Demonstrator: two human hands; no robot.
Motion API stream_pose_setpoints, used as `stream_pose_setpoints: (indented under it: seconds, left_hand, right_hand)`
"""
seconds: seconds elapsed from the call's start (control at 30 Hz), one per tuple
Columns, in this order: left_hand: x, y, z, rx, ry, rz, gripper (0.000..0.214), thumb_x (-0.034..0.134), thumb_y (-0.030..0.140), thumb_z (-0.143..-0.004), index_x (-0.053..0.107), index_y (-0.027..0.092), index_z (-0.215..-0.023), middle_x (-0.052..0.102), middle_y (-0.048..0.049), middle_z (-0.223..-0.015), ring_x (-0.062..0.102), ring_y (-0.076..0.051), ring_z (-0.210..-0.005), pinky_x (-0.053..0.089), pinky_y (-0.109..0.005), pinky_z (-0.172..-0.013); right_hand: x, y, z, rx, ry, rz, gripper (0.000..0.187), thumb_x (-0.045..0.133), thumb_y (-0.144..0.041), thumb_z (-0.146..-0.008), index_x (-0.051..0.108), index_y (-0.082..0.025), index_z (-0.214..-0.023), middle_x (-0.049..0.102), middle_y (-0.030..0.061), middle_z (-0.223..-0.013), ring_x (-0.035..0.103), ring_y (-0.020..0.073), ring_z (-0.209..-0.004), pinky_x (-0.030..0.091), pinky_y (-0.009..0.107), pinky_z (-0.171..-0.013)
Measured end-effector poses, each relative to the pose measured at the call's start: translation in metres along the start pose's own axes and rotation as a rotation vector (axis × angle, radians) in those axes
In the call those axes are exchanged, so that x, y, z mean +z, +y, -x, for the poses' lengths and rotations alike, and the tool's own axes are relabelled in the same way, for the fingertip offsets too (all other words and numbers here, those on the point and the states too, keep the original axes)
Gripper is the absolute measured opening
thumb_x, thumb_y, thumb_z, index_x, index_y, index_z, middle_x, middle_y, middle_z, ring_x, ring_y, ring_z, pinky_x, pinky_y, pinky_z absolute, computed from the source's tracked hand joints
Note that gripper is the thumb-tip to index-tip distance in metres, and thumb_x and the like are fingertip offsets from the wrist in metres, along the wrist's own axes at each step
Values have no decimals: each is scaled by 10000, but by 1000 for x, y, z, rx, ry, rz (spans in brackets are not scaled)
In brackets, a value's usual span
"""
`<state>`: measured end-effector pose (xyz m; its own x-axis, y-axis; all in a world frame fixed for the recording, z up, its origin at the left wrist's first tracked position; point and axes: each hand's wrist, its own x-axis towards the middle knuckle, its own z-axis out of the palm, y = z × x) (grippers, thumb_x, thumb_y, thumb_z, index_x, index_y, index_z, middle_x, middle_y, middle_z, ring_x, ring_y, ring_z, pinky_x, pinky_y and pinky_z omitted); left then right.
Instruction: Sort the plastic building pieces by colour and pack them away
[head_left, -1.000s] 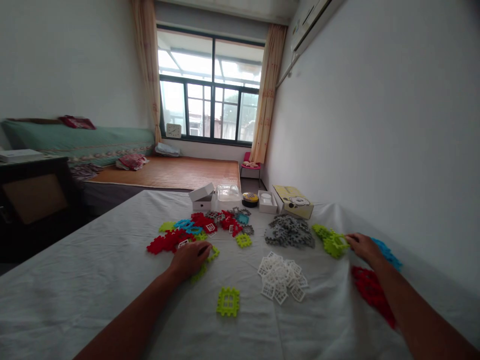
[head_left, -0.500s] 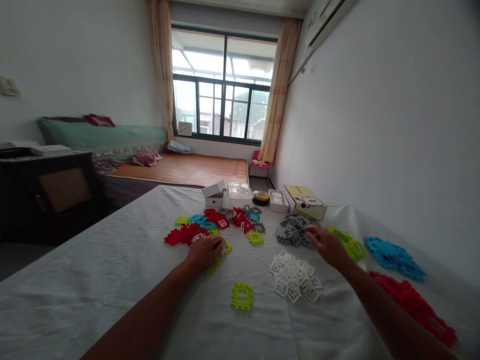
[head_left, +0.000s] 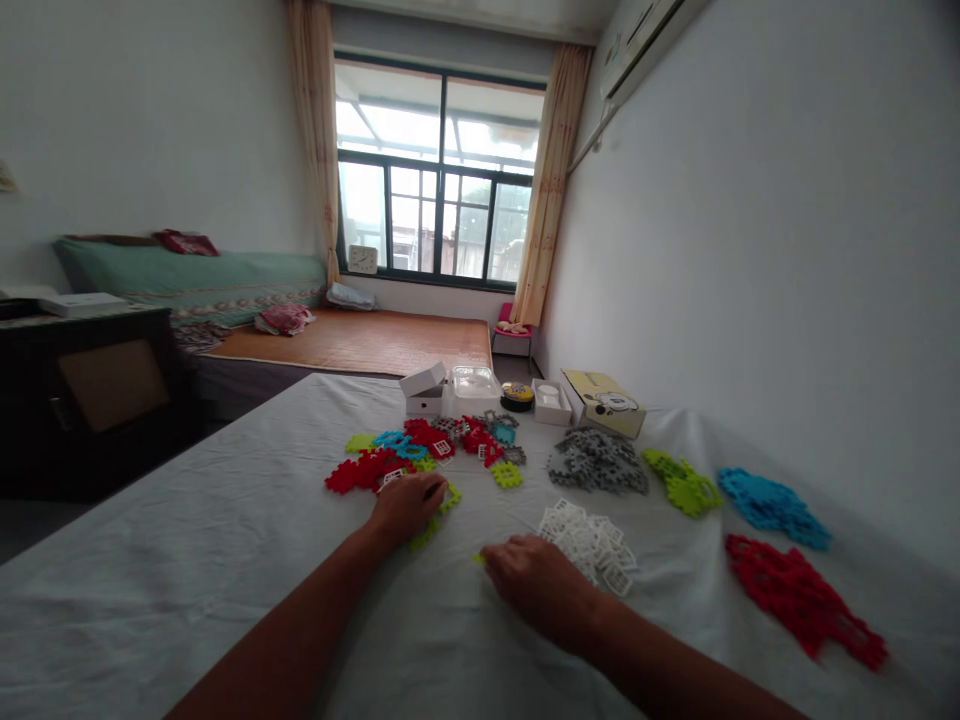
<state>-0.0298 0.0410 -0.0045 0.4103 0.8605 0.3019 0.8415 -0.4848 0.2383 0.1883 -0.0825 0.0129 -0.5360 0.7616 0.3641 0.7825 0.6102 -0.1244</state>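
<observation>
My left hand (head_left: pixel 409 507) rests with curled fingers at the near edge of a mixed pile of plastic interlocking pieces. Lime-green pieces (head_left: pixel 424 534) show on either side of it; whatever its fingers hold is hidden. My right hand (head_left: pixel 534 582) is closed just left of the white window-grid pieces (head_left: pixel 589 538). A bit of a lime-green interlocking piece (head_left: pixel 478 558) sticks out at its fingertips, the rest covered by the hand. In the mixed pile lie red pieces (head_left: pixel 367 470), blue pieces (head_left: pixel 397 440) and a separate lime-green square (head_left: pixel 508 475).
On the right lie heaps of grey pieces (head_left: pixel 600 462), lime-green pieces (head_left: pixel 684 485), blue pieces (head_left: pixel 772 505) and red pieces (head_left: pixel 802 600). Along the far edge stand a white box (head_left: pixel 424 392), a clear container (head_left: pixel 472 390), a round tin (head_left: pixel 517 397) and a yellow box (head_left: pixel 604 403).
My right hand has moved left and nearer, from the grey heap to the single lime-green piece, which it now mostly covers. The left hand has stayed in place. The view has shifted slightly.
</observation>
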Motion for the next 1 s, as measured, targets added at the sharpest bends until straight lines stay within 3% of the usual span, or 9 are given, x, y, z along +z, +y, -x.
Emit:
stream_pose_setpoints:
  seconds: [0.1, 0.23, 0.37, 0.43, 0.5, 0.67, 0.8, 0.9, 1.0]
  left_hand:
    - [-1, -2, 0, -5, -14, 16, 291, 407, 374, -904, 679, 270, -898, 717, -7, -869, 646, -175, -780, 368, -241, -641]
    - [0, -3, -1, -9, -21, 39, 301, 404, 380, -899, 686, 276, -922, 723, -12, -897, 654, -183, -806, 387, -244, -663]
    - [-1, -1, -2, -6, -21, 25, 316, 393, 386, -903, 689, 277, -924, 729, -17, -896, 662, -197, -811, 400, -256, -672]
    - [-2, 0, -3, -13, -23, 23, 318, 389, 383, -905, 688, 280, -938, 732, -16, -903, 666, -200, -823, 405, -259, -682]
    - [-2, 0, -3, -25, -26, 33, 319, 390, 384, -905, 689, 284, -951, 734, -14, -906, 667, -199, -832, 409, -257, -688]
    - [0, -2, -3, -25, -15, 37, 321, 391, 389, -906, 693, 291, -949, 734, -8, -887, 666, -190, -806, 417, -249, -690]
    - [4, -4, -2, -26, -5, 41, 300, 410, 377, -901, 696, 289, -929, 732, -4, -880, 665, -183, -807, 422, -239, -699]
    - [5, -3, -3, -15, 16, 28, 299, 409, 368, -906, 694, 278, -906, 730, -6, -892, 665, -185, -814, 428, -245, -701]
    - [1, -1, -3, -6, 98, 45, 312, 391, 376, -922, 683, 265, -923, 728, -9, -925, 663, -183, -844, 437, -251, -726]
  right_hand:
    - [-21, 37, 6, 134, 115, -15, 238, 430, -265, -924, 667, -240, -912, 711, 19, -826, 636, 179, -777, 464, 271, -731]
    - [-62, 133, 36, 358, 283, -16, 389, 343, -380, -948, 669, -167, -960, 705, 91, -912, 643, 202, -845, 479, 306, -772]
    - [-88, 243, 91, 877, 436, 77, 353, 468, -462, -835, 679, -210, -964, 729, 57, -905, 668, 206, -819, 483, 278, -705]
    - [-93, 281, 115, 1005, 479, 135, 361, 489, -448, -786, 683, -174, -919, 729, 92, -832, 672, 237, -775, 481, 299, -651]
    - [-95, 303, 131, 1065, 503, 168, 337, 494, -429, -752, 684, -160, -822, 720, 109, -758, 670, 251, -735, 474, 304, -605]
    - [-95, 315, 139, 1105, 501, 201, 272, 486, -391, -725, 655, -185, -670, 678, 84, -627, 641, 231, -630, 445, 292, -544]
    - [-93, 301, 119, 1031, 548, 258, 348, 407, -359, -782, 664, -131, -837, 682, 167, -847, 627, 256, -735, 460, 358, -665]
    - [-81, 272, 83, 859, 522, 229, 378, 386, -378, -836, 642, -139, -978, 659, 155, -1011, 619, 215, -751, 461, 345, -748]
    - [-54, 222, 35, 638, 396, 134, 338, 424, -413, -867, 647, -194, -995, 670, 83, -1030, 627, 179, -790, 465, 287, -786]
